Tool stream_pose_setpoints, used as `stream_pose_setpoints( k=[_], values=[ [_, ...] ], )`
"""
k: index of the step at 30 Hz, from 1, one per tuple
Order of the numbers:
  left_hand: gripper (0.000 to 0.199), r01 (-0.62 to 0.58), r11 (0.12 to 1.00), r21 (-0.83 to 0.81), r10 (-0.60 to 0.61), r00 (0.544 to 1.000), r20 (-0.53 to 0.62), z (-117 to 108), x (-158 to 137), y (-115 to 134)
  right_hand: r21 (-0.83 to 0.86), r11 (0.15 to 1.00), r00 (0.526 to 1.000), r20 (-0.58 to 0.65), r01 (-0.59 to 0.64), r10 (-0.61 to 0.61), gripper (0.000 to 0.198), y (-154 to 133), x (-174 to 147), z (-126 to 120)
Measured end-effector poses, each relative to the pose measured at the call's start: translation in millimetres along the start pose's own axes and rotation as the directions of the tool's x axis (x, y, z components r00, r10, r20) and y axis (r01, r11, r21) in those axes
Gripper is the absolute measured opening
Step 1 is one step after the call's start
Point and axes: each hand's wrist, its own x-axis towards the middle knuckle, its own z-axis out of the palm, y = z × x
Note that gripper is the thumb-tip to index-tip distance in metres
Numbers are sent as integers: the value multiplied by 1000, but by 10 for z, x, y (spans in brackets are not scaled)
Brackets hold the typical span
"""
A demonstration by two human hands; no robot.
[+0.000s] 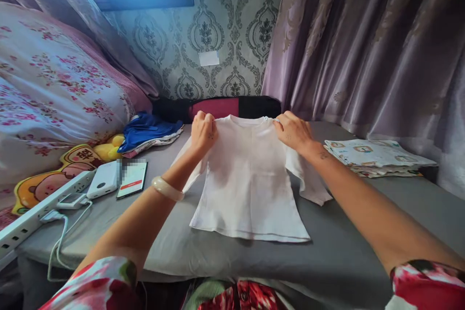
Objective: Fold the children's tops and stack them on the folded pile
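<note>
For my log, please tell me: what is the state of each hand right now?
Left hand: closed, holding the white shirt at one shoulder.
Right hand: closed, holding its other shoulder.

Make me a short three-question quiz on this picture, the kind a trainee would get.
1. Multiple choice: where do the left hand and right hand grip the shirt?
A) At the hem
B) At the shoulders
C) At the cuffs

2. True or false: the bracelet is on the right arm.

3. Fill in the gap: the pile to the left of the shirt in the picture is ____ on top.

Key:
1. B
2. False: it is on the left one.
3. blue
</note>
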Motion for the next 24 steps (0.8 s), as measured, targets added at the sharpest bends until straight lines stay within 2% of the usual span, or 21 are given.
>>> stream_pose_setpoints(
  k=[4,8,15,19,24],
  values=[
    [20,71,993,90,-82,988,132,521,-231,-152,-66,996,990,129,58,-49,29,29,-126,568],
    [23,95,985,146,-123,973,196,824,-328,-266,-115,990,980,190,81,-59,33,75,-144,937],
    [25,22,937,349,-144,934,328,1096,-313,-405,-136,989,937,348,66,-14,33,135,-101,1357],
    [27,-21,928,372,-133,914,384,1210,-252,-501,-115,992,915,403,51,0,33,168,-47,1561],
    [30,-38,925,379,-139,893,427,1325,-112,-550,-112,993,915,403,45,4,33,221,128,1683]
  ],
)
